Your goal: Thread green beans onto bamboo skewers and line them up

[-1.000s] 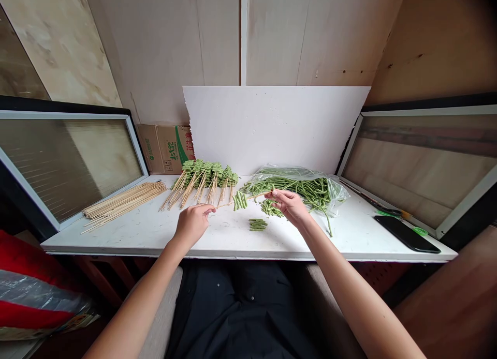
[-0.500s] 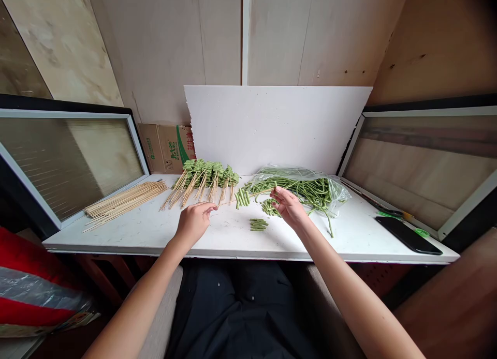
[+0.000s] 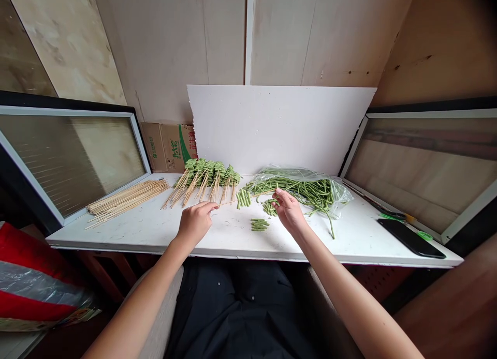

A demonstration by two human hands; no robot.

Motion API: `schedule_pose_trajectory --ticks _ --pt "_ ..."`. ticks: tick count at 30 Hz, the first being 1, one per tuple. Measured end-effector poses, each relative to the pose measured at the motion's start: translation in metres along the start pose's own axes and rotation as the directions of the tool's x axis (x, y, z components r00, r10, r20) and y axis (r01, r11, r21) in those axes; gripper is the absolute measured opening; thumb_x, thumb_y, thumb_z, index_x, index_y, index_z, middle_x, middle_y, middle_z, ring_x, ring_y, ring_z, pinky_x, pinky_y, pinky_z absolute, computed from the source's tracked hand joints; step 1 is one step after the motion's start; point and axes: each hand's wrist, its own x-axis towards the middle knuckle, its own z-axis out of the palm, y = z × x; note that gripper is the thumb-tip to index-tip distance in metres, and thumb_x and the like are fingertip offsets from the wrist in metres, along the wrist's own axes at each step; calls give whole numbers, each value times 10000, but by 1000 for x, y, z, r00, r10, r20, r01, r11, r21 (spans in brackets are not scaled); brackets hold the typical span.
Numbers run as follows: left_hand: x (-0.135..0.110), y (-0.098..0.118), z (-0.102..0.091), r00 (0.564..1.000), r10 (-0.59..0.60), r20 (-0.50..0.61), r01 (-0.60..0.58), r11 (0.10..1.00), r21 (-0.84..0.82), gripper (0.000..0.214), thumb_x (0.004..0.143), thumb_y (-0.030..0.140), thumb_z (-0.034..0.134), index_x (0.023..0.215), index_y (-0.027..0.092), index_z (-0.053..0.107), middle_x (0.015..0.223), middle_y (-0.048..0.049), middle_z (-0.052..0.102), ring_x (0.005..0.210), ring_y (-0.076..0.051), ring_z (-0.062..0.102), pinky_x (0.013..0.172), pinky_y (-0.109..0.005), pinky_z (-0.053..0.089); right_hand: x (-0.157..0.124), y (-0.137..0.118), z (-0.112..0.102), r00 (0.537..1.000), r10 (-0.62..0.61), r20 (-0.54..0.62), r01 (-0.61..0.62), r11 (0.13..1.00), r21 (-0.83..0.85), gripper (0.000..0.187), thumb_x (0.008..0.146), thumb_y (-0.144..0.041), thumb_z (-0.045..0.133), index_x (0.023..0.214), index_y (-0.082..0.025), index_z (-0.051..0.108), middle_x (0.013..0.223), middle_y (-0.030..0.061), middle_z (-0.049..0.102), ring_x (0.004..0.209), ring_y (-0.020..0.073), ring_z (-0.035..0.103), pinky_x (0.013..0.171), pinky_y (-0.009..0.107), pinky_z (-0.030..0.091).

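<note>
My left hand (image 3: pixel 197 220) pinches the near end of a bamboo skewer (image 3: pixel 230 202) that carries a few short green bean pieces (image 3: pixel 243 198) at its far part. Over a small heap of cut bean pieces (image 3: pixel 269 207) my right hand (image 3: pixel 288 210) hovers, fingers curled and partly apart; I cannot make out anything in them. A second little stack of cut beans (image 3: pixel 258 224) lies just in front, between my hands.
Finished bean skewers (image 3: pixel 205 179) lie fanned at the back. Bare skewers (image 3: pixel 126 200) are piled on the left of the white table (image 3: pixel 155 234). A plastic bag of long beans (image 3: pixel 306 188) sits right. A black phone (image 3: pixel 410 237) and scissors (image 3: pixel 388 212) lie far right.
My right hand let go of the skewer's far end and dropped toward the heap of cut beans. The left hand stays on the skewer.
</note>
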Motion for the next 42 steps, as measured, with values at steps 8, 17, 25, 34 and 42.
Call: schedule_pose_trajectory --ticks 8,17,25,34,42 --pt "-2 20 3 998 64 10 -62 993 -97 400 876 -5 506 990 234 806 958 -28 829 826 -200 756 702 -270 515 -26 17 26 993 -21 119 37 991 -129 348 687 -530 943 697 -243 747 780 32 665 746 178 548 703 337 471" --pt "1 11 0 998 -51 31 56 987 -150 330 907 75 529 957 247 807 981 -25 834 866 -218 756 741 -291 527 -26 18 23 982 41 182 0 975 -224 341 735 -558 908 873 -255 838 990 74 779 884 228 653 740 357 500" --pt "4 -2 -2 990 -139 35 143 981 -132 312 926 134 527 959 241 818 933 -38 838 815 -222 755 723 -295 522 1 26 -21 883 -37 468 425 487 -763 307 923 -547 736 991 -278 867 1020 127 795 1032 341 642 930 485 479" --pt "3 -4 3 987 -140 83 151 978 -143 316 934 138 525 988 241 818 1004 -40 842 904 -228 766 768 -293 542 5 54 -39 859 19 511 488 270 -830 39 829 -294 844 797 -272 846 870 125 777 1012 366 597 893 472 469" --pt "4 0 -1 987 -136 85 147 979 -142 311 919 135 529 986 238 815 950 -45 837 844 -226 756 749 -298 536 14 31 -33 915 -184 359 392 618 -681 278 792 -508 850 945 -276 863 878 92 782 884 303 636 828 446 517"
